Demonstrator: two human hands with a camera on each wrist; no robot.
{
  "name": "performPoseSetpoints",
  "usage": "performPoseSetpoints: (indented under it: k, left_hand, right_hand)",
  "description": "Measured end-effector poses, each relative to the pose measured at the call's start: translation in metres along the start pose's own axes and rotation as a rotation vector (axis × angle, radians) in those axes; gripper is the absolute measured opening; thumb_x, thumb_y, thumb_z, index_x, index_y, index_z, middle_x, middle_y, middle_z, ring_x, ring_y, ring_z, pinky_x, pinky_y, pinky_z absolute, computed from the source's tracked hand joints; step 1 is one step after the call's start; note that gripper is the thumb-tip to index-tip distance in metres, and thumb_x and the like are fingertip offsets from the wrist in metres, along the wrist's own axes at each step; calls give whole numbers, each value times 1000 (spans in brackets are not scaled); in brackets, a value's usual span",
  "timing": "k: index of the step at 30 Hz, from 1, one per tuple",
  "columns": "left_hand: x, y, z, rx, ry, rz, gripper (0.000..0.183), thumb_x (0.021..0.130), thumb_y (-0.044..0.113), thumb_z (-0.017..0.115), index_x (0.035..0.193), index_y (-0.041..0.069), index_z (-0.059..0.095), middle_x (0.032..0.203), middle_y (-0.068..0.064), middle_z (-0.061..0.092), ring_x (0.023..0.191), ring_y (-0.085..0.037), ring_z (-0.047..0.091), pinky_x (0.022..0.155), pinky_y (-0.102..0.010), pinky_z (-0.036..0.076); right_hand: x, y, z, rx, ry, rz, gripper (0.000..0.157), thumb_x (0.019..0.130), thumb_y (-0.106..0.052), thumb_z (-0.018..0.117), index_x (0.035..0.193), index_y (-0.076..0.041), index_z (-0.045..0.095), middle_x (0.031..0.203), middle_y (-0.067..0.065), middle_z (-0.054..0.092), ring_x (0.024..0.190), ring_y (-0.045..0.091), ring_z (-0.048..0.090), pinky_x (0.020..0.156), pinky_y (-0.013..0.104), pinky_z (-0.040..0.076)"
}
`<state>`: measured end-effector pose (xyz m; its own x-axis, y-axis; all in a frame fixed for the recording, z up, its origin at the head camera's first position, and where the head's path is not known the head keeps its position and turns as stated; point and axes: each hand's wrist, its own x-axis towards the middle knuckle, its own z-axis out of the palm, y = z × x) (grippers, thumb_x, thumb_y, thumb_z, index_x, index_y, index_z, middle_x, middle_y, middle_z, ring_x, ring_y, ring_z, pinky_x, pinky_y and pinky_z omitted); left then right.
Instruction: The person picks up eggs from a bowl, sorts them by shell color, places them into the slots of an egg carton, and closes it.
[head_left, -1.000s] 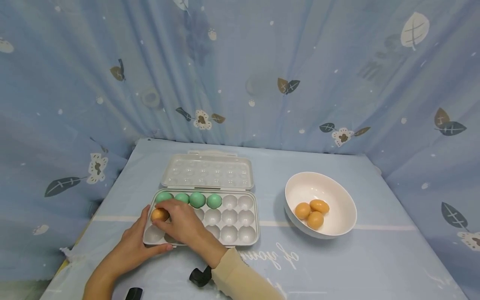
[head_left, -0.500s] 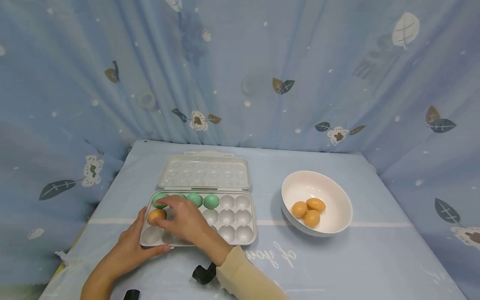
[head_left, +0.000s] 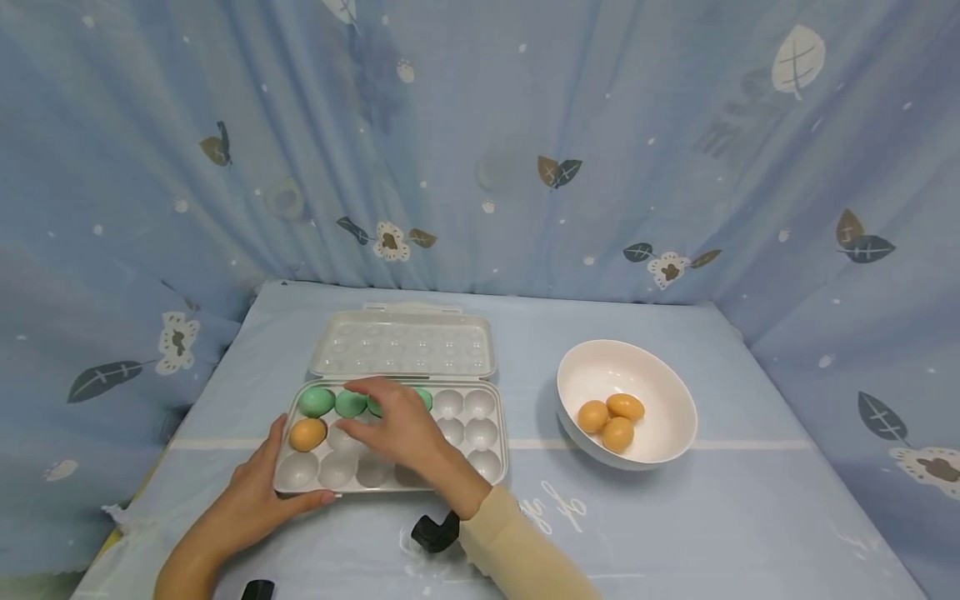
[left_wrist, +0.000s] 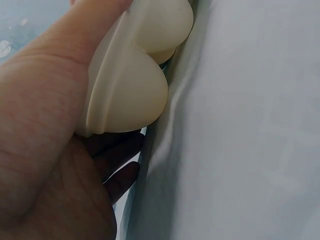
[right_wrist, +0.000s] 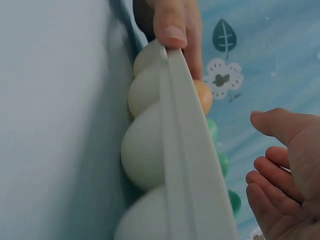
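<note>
An egg carton [head_left: 345,467] lies with its lid [head_left: 405,343] folded back. Several green eggs [head_left: 317,402] sit in its far row, partly hidden by my right hand. One orange egg [head_left: 307,434] fills the left cup of the middle row. My left hand [head_left: 255,496] grips the carton's near left corner, thumb along the front edge and fingers around the left side. Over the carton hovers my right hand [head_left: 405,425], with thumb and fingers spread and nothing between them. In the right wrist view that right hand [right_wrist: 290,170] stands apart from the carton's side.
A white bowl [head_left: 667,417] with three orange eggs [head_left: 618,434] stands to the right. Black objects [head_left: 435,532] show near the right wrist and at the table's front. A patterned blue curtain [head_left: 480,150] hangs behind the cloth-covered table [head_left: 720,517].
My right hand has let go of the orange egg, which stays in its cup, and has drawn back to the right. My left hand keeps its grip on the corner.
</note>
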<state>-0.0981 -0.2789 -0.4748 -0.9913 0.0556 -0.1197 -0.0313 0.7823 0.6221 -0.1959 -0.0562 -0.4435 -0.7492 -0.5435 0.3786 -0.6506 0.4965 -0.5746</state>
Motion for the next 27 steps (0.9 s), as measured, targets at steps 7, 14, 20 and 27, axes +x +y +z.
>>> performPoseSetpoints:
  k: [7,14,20,27]
  left_hand:
    - [0,0,0,17,2,-6,138,80,60,82,163,-1,-11,161,-40,20,135,-68,32,96,-81,37]
    - [0,-1,0,21,14,1,139,80,60,83,163,0,-11,161,-41,17,135,-70,29,98,-82,34]
    - [-1,-2,1,6,21,8,138,80,58,83,163,1,-12,163,-39,13,136,-69,27,99,-82,32]
    - [-1,-4,2,-18,19,19,137,81,56,83,163,4,-14,166,-35,6,137,-67,25,100,-82,28]
  right_hand:
    - [-11,13,-17,47,13,30,46,92,-35,80,132,-15,69,130,-5,71,121,8,66,100,20,51]
    - [-26,35,-45,33,85,35,47,89,-29,83,131,-12,69,129,2,72,121,16,67,100,31,54]
    - [-48,60,-76,49,127,93,49,88,-26,84,132,-8,69,129,6,71,119,22,67,98,37,56]
    - [-72,86,-112,31,215,173,48,87,-21,86,130,-6,69,128,8,71,120,26,67,102,36,55]
